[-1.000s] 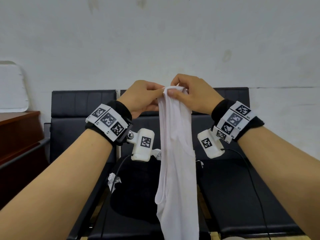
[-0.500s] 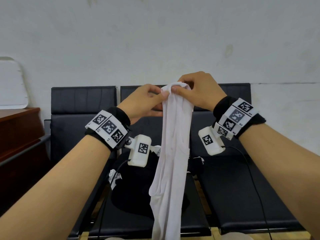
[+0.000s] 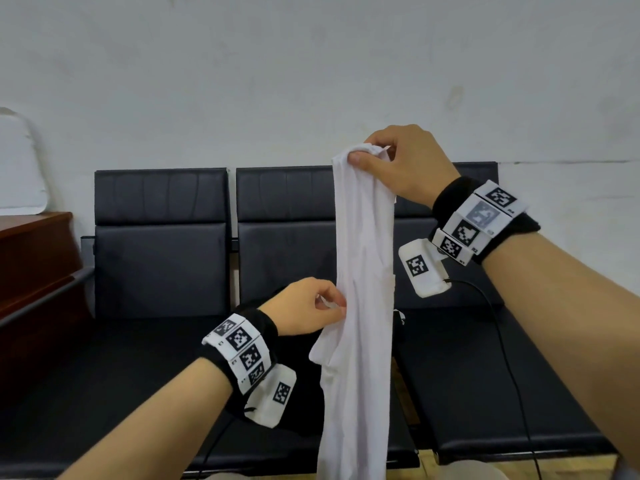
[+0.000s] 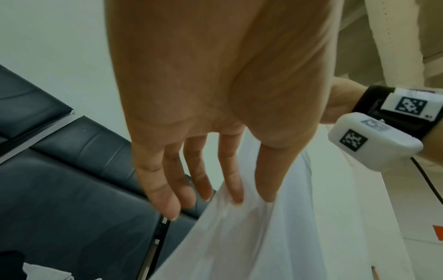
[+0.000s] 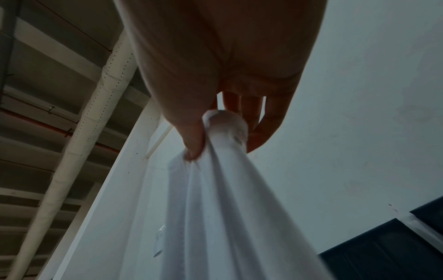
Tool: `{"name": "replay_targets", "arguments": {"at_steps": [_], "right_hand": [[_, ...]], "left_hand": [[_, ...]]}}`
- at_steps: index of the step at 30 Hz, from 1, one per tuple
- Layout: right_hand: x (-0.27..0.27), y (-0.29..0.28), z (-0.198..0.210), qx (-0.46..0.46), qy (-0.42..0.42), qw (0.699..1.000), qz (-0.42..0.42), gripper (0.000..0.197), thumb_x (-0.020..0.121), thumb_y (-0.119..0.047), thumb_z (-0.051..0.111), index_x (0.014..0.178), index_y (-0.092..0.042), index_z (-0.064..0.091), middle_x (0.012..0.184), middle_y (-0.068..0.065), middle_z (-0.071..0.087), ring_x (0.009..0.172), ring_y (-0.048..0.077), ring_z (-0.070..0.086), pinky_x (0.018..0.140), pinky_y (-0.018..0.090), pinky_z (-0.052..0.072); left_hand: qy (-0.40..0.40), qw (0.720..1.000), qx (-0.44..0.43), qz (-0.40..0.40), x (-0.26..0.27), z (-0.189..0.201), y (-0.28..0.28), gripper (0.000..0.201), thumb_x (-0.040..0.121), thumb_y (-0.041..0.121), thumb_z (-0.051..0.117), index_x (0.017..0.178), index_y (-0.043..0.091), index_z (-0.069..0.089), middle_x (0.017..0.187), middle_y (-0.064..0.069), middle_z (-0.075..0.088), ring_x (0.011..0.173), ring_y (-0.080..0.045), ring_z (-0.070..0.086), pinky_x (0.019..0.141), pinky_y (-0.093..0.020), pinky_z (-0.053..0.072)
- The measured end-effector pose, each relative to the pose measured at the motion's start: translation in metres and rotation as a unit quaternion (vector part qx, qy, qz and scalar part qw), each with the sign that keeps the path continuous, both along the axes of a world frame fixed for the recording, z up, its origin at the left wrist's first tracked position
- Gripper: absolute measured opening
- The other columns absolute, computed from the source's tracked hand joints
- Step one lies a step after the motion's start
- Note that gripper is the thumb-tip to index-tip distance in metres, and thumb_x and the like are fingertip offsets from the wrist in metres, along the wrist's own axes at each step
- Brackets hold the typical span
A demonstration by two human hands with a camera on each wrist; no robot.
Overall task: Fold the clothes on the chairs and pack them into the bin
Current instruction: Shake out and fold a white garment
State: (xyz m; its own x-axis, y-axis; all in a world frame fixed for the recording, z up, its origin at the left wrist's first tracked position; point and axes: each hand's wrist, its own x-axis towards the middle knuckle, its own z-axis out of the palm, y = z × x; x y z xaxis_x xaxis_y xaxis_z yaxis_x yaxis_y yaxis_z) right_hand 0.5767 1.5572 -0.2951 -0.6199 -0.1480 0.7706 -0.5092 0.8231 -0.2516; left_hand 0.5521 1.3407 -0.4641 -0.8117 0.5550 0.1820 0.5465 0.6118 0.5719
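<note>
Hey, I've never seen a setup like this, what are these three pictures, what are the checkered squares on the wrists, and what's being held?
No machine here: a person works bare-handed, wearing cameras. The wide picture comes from a head camera; the other two look along each hand from small white wrist cameras. The checkered squares are printed markers on black wristbands. The right hand pinches the bunched top of a white garment, which hangs down in front of black chairs. The left hand touches its edge lower down, fingers fairly straight. Dark clothing lies on a seat. No bin is visible.
</note>
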Motion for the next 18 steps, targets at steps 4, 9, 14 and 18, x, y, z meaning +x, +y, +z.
{"name": "replay_targets", "arguments": {"at_steps": [4, 9, 14, 18], "right_hand": [[0.000, 0.003, -0.001, -0.004, -0.004, 1.000, -0.004, 0.020, 0.097, -0.043, 0.066, 0.087, -0.026, 0.071, 0.089, -0.009, 0.068, 0.082, 0.008, 0.057, 0.068, 0.007, 0.036], [-0.003, 0.006, -0.002, -0.001, 0.001, 1.000, -0.008, 0.024, 0.097, -0.043, 0.066, 0.092, -0.021, 0.075, 0.087, -0.012, 0.068, 0.076, -0.004, 0.054, 0.067, 0.006, 0.035], [-0.005, 0.011, -0.002, 0.000, -0.003, 1.000, -0.014, 0.024, 0.097, -0.044, 0.065, 0.093, -0.022, 0.074, 0.080, -0.023, 0.059, 0.073, -0.005, 0.052, 0.064, 0.005, 0.033], [-0.008, 0.014, -0.002, 0.000, -0.003, 1.000, -0.016, 0.024, 0.097, -0.043, 0.065, 0.093, -0.021, 0.074, 0.080, -0.021, 0.061, 0.074, -0.005, 0.052, 0.064, 0.004, 0.034]], "left_hand": [[-0.030, 0.999, -0.036, 0.011, 0.000, -0.015, 0.010, 0.025, 0.092, 0.042, 0.071, 0.109, 0.024, 0.072, 0.110, 0.013, 0.072, 0.098, -0.006, 0.068, 0.091, -0.023, 0.055], [-0.047, 0.995, -0.071, 0.041, -0.008, -0.038, 0.014, 0.056, 0.085, 0.053, 0.076, 0.126, 0.024, 0.051, 0.121, 0.012, 0.062, 0.102, -0.006, 0.063, 0.091, -0.024, 0.052], [-0.036, 0.993, -0.110, 0.018, -0.009, -0.049, 0.017, 0.047, 0.087, 0.050, 0.074, 0.119, 0.018, 0.065, 0.110, 0.007, 0.069, 0.096, -0.012, 0.066, 0.090, -0.029, 0.056], [-0.054, 0.991, -0.125, 0.018, -0.012, -0.055, 0.017, 0.040, 0.087, 0.048, 0.073, 0.098, 0.009, 0.070, 0.078, 0.010, 0.062, 0.068, -0.007, 0.057, 0.073, -0.025, 0.052]]}}
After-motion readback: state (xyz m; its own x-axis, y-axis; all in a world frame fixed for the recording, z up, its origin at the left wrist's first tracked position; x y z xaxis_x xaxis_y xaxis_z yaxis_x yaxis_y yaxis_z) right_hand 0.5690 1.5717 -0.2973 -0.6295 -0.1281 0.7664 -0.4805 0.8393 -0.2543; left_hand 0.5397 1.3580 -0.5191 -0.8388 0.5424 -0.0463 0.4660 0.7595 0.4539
